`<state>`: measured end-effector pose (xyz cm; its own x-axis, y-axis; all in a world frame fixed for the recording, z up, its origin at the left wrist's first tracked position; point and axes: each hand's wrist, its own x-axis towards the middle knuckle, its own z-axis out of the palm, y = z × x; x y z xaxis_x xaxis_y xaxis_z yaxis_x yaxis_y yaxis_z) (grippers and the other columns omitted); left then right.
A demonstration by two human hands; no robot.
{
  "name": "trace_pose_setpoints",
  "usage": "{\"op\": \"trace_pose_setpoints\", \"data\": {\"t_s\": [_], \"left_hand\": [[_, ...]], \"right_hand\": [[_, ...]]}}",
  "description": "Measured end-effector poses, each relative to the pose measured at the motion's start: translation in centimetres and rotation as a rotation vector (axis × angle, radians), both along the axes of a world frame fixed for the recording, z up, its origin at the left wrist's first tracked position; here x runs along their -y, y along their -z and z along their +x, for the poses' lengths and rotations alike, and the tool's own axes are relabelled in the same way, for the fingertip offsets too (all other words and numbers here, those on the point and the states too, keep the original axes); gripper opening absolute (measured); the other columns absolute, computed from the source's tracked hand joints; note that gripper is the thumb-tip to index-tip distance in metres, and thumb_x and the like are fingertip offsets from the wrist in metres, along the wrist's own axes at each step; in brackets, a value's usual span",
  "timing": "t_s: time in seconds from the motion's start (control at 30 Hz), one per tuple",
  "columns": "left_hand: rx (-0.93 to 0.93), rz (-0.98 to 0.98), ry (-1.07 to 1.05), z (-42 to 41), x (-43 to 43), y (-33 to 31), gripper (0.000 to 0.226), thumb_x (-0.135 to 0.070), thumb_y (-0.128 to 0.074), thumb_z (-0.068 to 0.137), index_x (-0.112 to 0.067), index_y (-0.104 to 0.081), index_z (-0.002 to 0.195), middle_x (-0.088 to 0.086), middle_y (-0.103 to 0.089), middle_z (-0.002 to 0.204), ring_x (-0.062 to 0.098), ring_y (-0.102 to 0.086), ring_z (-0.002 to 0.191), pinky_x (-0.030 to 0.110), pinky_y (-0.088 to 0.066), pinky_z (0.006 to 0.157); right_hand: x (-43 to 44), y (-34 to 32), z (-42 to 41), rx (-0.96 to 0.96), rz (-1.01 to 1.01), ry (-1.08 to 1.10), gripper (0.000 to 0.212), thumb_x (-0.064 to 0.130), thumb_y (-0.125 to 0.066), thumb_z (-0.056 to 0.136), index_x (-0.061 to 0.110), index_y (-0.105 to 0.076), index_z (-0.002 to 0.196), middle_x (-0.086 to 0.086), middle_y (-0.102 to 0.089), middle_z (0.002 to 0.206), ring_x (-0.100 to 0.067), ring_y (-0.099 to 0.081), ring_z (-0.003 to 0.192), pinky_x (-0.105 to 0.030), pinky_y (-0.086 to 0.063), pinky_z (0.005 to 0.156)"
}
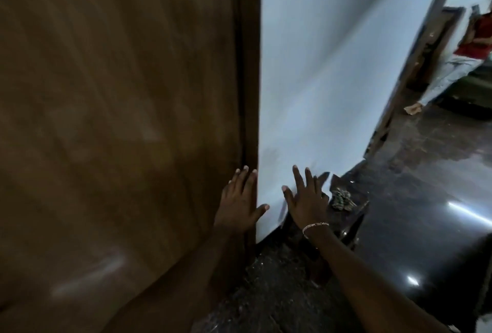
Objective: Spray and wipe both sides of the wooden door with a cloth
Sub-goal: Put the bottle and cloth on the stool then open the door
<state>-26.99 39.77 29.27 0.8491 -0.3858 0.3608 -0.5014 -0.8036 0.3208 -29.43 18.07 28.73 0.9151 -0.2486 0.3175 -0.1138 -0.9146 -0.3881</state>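
Dark floor (pixel 426 173) and pale wall (pixel 332 66) bound the site. The wooden door (pixel 119 119) stands left; left hand (pixel 239 204) rests at its edge, fingers spread; right hand (pixel 306 199), spread and empty, hovers near an apparent crumpled cloth (pixel 340 198) on the floor. Assessment: collecting supplies; next, grip that cloth.

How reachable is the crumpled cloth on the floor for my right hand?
Probably yes. The right hand is open and holds nothing, and the crumpled cloth lies on the dark floor just to its right, with nothing visible between them.
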Motion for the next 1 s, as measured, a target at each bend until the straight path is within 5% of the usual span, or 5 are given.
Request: {"op": "trace_pose_setpoints", "data": {"t_s": [0.5,0.77,1.0], "left_hand": [[0.023,0.039,-0.696,-18.2,-28.0,-2.4,0.09,-0.068,-0.049,0.097,-0.027,-0.01,0.167,-0.001,-0.011,0.176,0.022,-0.009,0.163,0.047,-0.032,0.124],[-0.024,0.002,-1.016,-28.3,-36.1,-0.8,0.089,-0.065,-0.055,0.097,-0.02,-0.02,0.166,0.006,-0.023,0.173,0.03,-0.024,0.159,0.051,-0.038,0.118],[0.014,-0.183,-1.189,-30.7,-44.6,-0.9,0.084,-0.058,-0.061,0.097,-0.016,-0.029,0.161,0.009,-0.034,0.165,0.031,-0.038,0.149,0.049,-0.047,0.11]], "right_hand": [[-31.1,-3.6,-5.1,0.097,-0.011,-0.856,0.058,0.06,-0.041,0.098,0.027,-0.048,0.145,-0.006,-0.055,0.131,-0.032,-0.054,0.109,-0.046,-0.049,0.087],[-45.9,-3.0,-10.9,-0.069,0.012,-1.318,0.061,0.064,-0.035,0.094,0.02,-0.062,0.127,-0.009,-0.058,0.123,-0.031,-0.056,0.11,-0.041,-0.047,0.093],[-58.5,-2.5,-12.5,-0.216,-0.197,-1.395,0.04,0.046,-0.048,0.102,0.016,-0.058,0.127,-0.01,-0.051,0.131,-0.033,-0.048,0.123,-0.041,-0.039,0.098]]}}
